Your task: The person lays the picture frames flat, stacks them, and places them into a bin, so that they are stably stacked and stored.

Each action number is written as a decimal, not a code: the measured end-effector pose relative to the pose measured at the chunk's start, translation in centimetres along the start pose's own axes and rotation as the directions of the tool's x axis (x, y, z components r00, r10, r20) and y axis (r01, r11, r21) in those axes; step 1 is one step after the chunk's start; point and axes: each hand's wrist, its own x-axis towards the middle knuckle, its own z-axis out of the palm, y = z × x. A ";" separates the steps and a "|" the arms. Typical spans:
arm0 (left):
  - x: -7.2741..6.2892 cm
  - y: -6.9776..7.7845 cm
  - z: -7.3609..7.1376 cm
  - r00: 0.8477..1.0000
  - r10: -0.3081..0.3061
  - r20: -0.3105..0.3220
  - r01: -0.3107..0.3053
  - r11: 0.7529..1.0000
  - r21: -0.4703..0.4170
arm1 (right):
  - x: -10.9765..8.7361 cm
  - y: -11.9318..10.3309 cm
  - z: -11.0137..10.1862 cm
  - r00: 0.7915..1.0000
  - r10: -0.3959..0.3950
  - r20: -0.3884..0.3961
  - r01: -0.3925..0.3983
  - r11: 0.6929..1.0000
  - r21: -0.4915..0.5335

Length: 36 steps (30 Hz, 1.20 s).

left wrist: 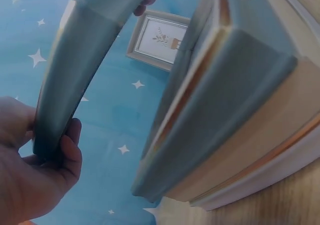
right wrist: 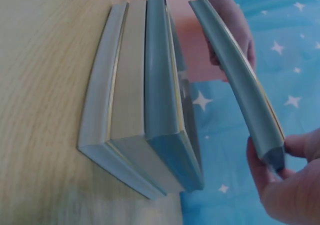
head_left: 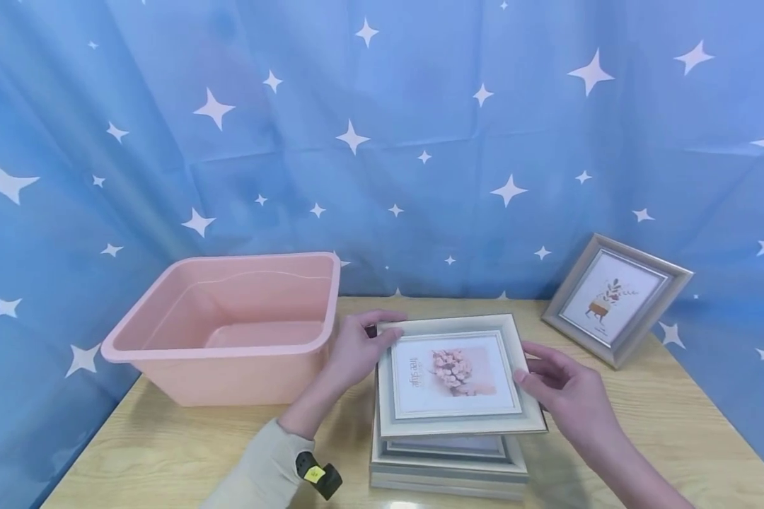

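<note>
Both hands hold a pale picture frame (head_left: 455, 375) with a pink flower print, raised above a stack of picture frames (head_left: 448, 475). My left hand (head_left: 356, 350) pinches its upper left corner, thumb on the front face. At the right side edge, my right hand (head_left: 569, 392) grips it between thumb and fingers. A gap shows between the held frame and the stack in both wrist views. The stack has a blue-grey frame (right wrist: 162, 75) on top, a beige frame (right wrist: 129, 75) in the middle and a whitish frame (right wrist: 102, 85) against the table.
A pink plastic tub (head_left: 229, 378) stands on the wooden table (head_left: 165, 452) to the left, nothing visible inside. Another picture frame (head_left: 554, 311), with a potted-plant print, leans upright at the back right. A blue curtain (head_left: 420, 92) with white stars hangs behind the table.
</note>
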 end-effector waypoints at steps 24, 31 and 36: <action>-1.2 -2.7 0.8 0.990 -0.054 0.129 0.041 0.994 0.105 | -1.8 2.3 1.8 0.996 0.067 0.057 -0.061 0.993 -0.099; -1.4 -3.7 1.2 0.992 -0.062 0.110 0.050 0.993 0.111 | -1.9 2.7 2.1 0.995 0.027 0.094 -0.014 0.990 -0.140; -1.5 -4.1 1.4 0.990 -0.088 0.105 0.076 0.991 0.114 | -2.0 2.9 2.2 0.994 0.033 0.106 -0.022 0.994 -0.105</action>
